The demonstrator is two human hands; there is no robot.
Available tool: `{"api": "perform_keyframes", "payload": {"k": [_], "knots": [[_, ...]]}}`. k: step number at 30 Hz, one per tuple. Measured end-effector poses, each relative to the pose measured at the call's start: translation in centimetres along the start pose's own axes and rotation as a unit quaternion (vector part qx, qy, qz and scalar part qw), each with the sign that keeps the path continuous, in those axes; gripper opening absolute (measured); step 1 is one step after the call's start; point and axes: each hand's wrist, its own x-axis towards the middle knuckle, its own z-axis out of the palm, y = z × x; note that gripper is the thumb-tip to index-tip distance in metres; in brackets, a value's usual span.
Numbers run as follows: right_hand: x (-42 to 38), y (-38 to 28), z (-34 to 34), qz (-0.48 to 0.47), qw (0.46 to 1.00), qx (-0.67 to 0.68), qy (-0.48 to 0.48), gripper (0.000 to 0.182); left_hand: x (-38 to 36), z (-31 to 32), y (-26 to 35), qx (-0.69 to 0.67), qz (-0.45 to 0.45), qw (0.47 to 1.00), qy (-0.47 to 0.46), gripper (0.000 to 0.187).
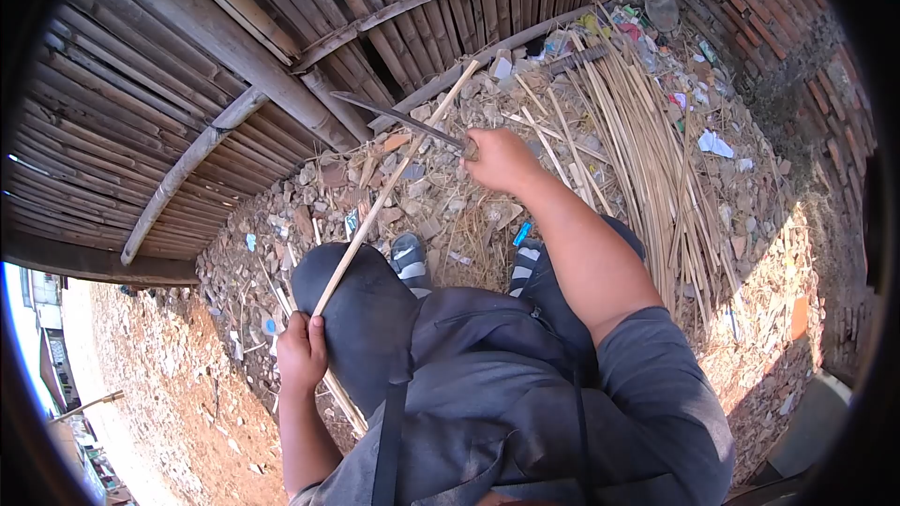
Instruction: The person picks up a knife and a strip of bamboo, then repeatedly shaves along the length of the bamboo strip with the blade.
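Note:
My left hand (302, 352) grips a long thin bamboo strip (394, 183) near its lower end, resting by my left knee. The strip slants up and to the right, its tip near the bamboo wall. My right hand (502, 159) is stretched forward and closed on the handle of a knife (398, 119) with a long dark blade. The blade points left and crosses the strip close to its upper part. My knees and striped sandals sit below the hands.
A pile of cut bamboo strips (637, 141) lies on the ground to the right. Rubble, stones and litter (309, 197) cover the ground ahead. A bamboo fence (187, 84) stands at the left and back, a brick wall (769, 9) at the right.

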Motion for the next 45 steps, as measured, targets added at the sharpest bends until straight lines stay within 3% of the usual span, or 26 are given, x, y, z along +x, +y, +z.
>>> {"api": "perform_keyframes", "payload": {"k": [4,11,17,23,45], "knots": [[-0.7,-0.9,-0.5,-0.026,1.0,-0.001,-0.007,0.043,0.0,-0.1,0.2,0.001,0.003,1.0,-0.003,0.033],[-1.5,-3.0,0.6,-0.138,0.988,-0.018,-0.065,0.026,0.0,0.0,-0.1,0.003,0.002,1.0,-0.006,0.033],[-0.9,-2.1,-0.8,-0.082,0.993,-0.026,-0.078,0.028,0.0,0.0,-0.1,0.006,-0.002,1.0,-0.006,0.032],[0.0,0.4,0.1,-0.003,1.0,0.008,-0.006,0.043,0.1,-0.3,0.6,0.007,0.0,1.0,-0.001,0.032],[-0.5,-1.0,-1.5,-0.051,0.998,0.002,-0.049,0.042,0.1,0.0,0.0,0.004,-0.008,1.0,-0.003,0.034]]}}
